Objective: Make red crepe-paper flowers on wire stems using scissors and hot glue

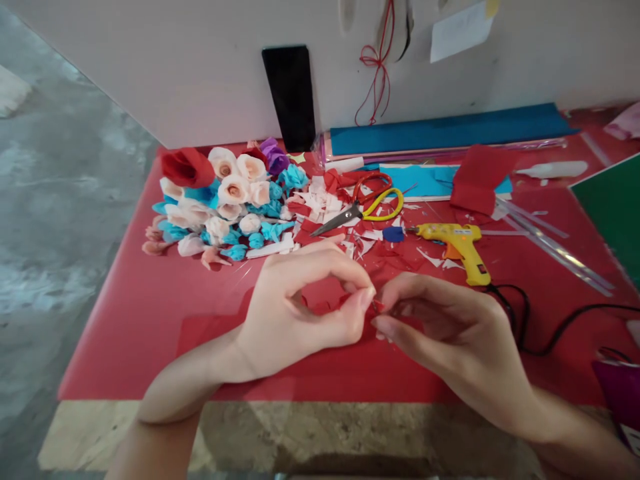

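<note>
My left hand [300,307] and my right hand [445,333] meet over the red table top [150,320], fingertips pinched together on a small piece of red paper [377,307]. Both hands are closed in a pinch. More red paper shows through the ring of my left fingers. Behind them lie scissors with red and yellow handles [363,207] and a yellow glue gun [457,241], amid red and white paper scraps [330,220].
A heap of paper flowers [225,197] in white, pink, blue, red and purple lies back left. Blue paper sheets [450,130], a red paper piece [477,180], clear glue sticks [550,240], a black cable [550,333] and a green board [615,207] sit right. A black phone [290,97] leans on the wall.
</note>
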`<state>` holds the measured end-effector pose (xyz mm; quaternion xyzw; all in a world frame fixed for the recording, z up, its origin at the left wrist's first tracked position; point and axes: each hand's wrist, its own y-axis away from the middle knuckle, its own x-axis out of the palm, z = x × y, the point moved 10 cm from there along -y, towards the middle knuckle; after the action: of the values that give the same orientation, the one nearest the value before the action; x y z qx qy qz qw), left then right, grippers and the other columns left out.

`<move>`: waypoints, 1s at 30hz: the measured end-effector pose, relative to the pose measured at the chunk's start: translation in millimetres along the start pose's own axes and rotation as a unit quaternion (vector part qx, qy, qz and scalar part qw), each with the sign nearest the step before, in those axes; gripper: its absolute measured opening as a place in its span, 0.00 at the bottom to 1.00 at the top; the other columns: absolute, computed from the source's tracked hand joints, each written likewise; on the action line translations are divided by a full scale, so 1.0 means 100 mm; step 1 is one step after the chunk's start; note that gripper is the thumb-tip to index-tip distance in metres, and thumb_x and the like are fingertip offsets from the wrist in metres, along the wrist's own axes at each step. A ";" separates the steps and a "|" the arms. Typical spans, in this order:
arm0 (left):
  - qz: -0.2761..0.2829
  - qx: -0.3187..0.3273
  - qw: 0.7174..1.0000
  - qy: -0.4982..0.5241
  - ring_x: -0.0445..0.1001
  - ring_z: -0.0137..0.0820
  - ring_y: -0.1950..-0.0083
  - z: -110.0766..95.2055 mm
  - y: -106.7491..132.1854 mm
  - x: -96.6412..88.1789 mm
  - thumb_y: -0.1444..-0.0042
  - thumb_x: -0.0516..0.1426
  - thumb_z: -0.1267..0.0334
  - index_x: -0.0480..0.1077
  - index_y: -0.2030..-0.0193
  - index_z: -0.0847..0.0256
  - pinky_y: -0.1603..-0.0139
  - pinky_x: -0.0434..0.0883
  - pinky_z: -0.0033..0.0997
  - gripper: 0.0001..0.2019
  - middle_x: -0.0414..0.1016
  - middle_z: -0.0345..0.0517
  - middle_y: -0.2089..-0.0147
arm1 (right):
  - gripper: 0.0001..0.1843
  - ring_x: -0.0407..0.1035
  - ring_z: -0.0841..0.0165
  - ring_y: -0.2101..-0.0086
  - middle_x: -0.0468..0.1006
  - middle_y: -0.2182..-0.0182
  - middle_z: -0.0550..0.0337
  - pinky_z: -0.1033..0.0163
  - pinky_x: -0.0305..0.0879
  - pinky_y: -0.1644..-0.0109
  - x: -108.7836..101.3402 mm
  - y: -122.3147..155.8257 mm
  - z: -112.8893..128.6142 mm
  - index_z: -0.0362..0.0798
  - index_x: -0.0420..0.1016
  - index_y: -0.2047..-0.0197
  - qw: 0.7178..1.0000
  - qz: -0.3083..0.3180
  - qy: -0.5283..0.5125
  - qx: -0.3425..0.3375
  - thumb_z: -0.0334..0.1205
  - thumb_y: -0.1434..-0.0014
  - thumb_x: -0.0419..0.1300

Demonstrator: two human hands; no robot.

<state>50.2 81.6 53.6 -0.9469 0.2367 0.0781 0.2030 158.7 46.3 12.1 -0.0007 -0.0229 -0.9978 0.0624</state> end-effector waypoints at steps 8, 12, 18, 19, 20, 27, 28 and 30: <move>0.007 -0.038 0.999 0.011 0.69 0.26 0.69 0.06 0.01 0.01 0.48 0.58 0.71 0.70 0.69 0.59 0.63 0.70 0.29 0.04 0.71 0.38 0.72 | 0.03 0.67 0.75 0.73 0.73 0.73 0.63 0.71 0.67 0.69 0.02 -0.01 -0.01 0.47 0.71 0.69 1.000 0.007 -0.010 0.009 0.33 0.46 0.63; 0.015 -0.061 0.998 0.020 0.71 0.26 0.68 0.08 0.00 0.02 0.47 0.58 0.69 0.70 0.67 0.59 0.64 0.70 0.27 0.02 0.73 0.38 0.72 | 0.04 0.67 0.77 0.73 0.73 0.73 0.65 0.74 0.67 0.68 0.01 -0.02 0.00 0.47 0.71 0.69 1.000 0.003 -0.019 0.011 0.32 0.46 0.63; 0.014 -0.099 0.982 0.159 0.74 0.30 0.63 0.22 -0.03 0.04 0.38 0.49 0.54 0.71 0.54 0.60 0.59 0.72 0.30 0.16 0.76 0.45 0.65 | 0.05 0.69 0.79 0.75 0.74 0.74 0.67 0.78 0.67 0.70 -0.10 0.00 0.04 0.50 0.72 0.70 0.999 -0.035 -0.029 0.018 0.32 0.48 0.64; 0.009 -0.102 0.980 0.173 0.73 0.31 0.62 0.25 -0.04 0.04 0.37 0.46 0.54 0.72 0.56 0.60 0.58 0.72 0.31 0.17 0.76 0.45 0.64 | 0.05 0.69 0.79 0.75 0.74 0.74 0.68 0.79 0.67 0.70 -0.12 0.01 0.06 0.50 0.72 0.70 0.999 -0.039 -0.027 0.015 0.32 0.48 0.64; 0.006 -0.108 0.977 0.182 0.73 0.30 0.62 0.28 -0.04 0.04 0.36 0.45 0.56 0.74 0.58 0.59 0.58 0.71 0.31 0.18 0.76 0.45 0.64 | 0.05 0.70 0.79 0.74 0.74 0.74 0.69 0.79 0.67 0.69 -0.14 0.02 0.07 0.51 0.72 0.70 0.999 -0.044 -0.027 0.012 0.31 0.47 0.64; 0.053 -0.101 0.974 0.198 0.72 0.30 0.53 0.27 0.02 0.18 0.36 0.47 0.62 0.77 0.59 0.56 0.47 0.67 0.28 0.16 0.77 0.42 0.58 | 0.05 0.69 0.79 0.75 0.74 0.74 0.69 0.79 0.68 0.69 -0.19 0.02 0.08 0.53 0.73 0.69 0.998 -0.054 -0.032 0.012 0.33 0.47 0.63; 0.054 -0.091 0.975 0.193 0.72 0.30 0.53 0.25 0.03 0.18 0.37 0.48 0.62 0.77 0.58 0.56 0.47 0.67 0.30 0.15 0.77 0.43 0.58 | 0.05 0.69 0.79 0.75 0.74 0.75 0.69 0.79 0.68 0.69 -0.19 0.02 0.08 0.53 0.72 0.69 0.998 -0.053 -0.031 0.012 0.33 0.47 0.64; 0.055 -0.075 0.980 0.176 0.72 0.32 0.53 0.21 0.04 0.17 0.39 0.51 0.62 0.76 0.56 0.55 0.48 0.68 0.33 0.13 0.77 0.44 0.57 | 0.05 0.69 0.78 0.75 0.74 0.75 0.69 0.78 0.68 0.70 -0.19 0.01 0.08 0.52 0.72 0.70 0.998 -0.052 -0.034 0.012 0.33 0.48 0.64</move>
<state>61.9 79.7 29.1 -0.9439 0.3141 -0.0614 0.0815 177.5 47.7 20.2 -0.0322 -0.0372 -0.9987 0.0093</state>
